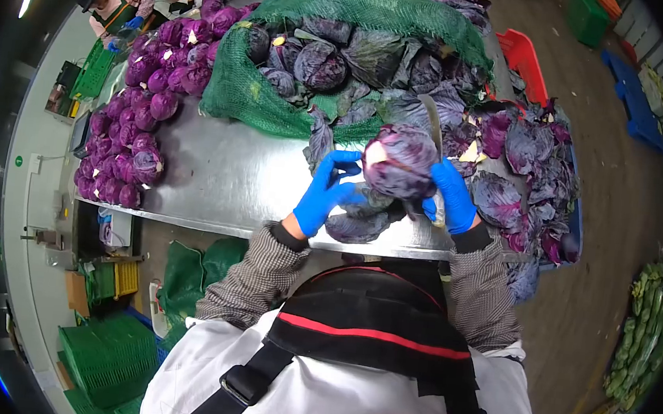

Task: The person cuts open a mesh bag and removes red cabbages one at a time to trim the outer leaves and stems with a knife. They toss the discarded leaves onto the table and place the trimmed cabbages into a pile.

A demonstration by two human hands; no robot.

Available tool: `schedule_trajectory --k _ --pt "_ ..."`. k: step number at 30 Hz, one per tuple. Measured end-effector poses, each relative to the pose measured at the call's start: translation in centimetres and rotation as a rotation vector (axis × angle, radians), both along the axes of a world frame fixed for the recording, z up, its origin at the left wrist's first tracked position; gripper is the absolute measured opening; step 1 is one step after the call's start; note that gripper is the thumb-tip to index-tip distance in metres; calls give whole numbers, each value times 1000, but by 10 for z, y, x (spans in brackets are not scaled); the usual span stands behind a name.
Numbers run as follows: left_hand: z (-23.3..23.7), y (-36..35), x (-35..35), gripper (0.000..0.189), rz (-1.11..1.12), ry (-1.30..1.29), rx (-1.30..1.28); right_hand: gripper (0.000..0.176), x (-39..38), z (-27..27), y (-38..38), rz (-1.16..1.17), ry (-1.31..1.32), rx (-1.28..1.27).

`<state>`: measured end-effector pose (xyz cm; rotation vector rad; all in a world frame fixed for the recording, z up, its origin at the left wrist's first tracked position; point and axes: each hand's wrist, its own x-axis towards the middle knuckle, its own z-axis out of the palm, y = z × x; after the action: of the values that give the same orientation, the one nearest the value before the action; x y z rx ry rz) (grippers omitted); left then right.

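Note:
A red cabbage [401, 163] with its pale cut stem facing left sits between my hands, above the front of the metal table. My left hand [325, 193], in a blue glove, has its fingers apart, with fingertips right at the cabbage's left side. In my right hand [452, 193], also gloved in blue, is a knife [432, 121], its curved blade pointing away from me along the cabbage's right side. Those right-hand fingers also lie against the cabbage. Beneath it, loose dark outer leaves [357, 227] lie at the table's front edge.
A green mesh sack [235, 90] of untrimmed cabbages lies open ahead. Trimmed cabbages [136, 120] are heaped left on the metal table [223, 173]. Stripped leaves [532, 154] fill a blue bin [577, 223] at right, near a red crate [525, 62]. A person [123, 7] works at far left.

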<state>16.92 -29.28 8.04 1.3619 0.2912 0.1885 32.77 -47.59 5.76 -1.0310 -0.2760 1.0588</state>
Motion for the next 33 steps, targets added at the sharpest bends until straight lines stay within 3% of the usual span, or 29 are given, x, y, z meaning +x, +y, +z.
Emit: schedule_trajectory --k 1,2,3,5,7,8,10,14,17,25,29,31,33 --pt "-4 13 -4 71 -48 -6 426 43 3 -10 3 2 1 1" --pt "9 7 -2 87 33 15 463 38 3 -13 6 169 256 -12" --pt "5 3 4 88 61 -84 423 35 2 -18 11 335 509 -25" --pt "-13 1 9 92 -69 -121 322 40 -12 -41 30 159 242 -220" --pt "-54 3 3 88 1 -11 556 38 -17 -95 43 31 -17 -246" --pt "-73 1 0 88 60 59 614 38 -21 -103 41 32 -10 -249" --pt "-92 -12 1 89 188 188 709 32 -34 -113 30 -89 -1196 -504" --pt "-91 -18 19 92 217 381 815 22 -45 -40 11 142 -1403 -831" --pt "-82 -21 30 92 192 463 835 21 -50 -24 1 222 -1500 -926" --pt "-72 -41 50 91 161 539 794 16 -39 -59 -4 135 -1569 -997" --pt "-76 -40 46 93 153 490 830 20 -17 -55 3 209 -1331 -1078" --pt "-82 -38 40 93 138 413 810 25 -22 -40 8 142 -1262 -857" --pt "-80 -40 37 93 120 397 808 27 -27 -32 21 144 -1248 -855"
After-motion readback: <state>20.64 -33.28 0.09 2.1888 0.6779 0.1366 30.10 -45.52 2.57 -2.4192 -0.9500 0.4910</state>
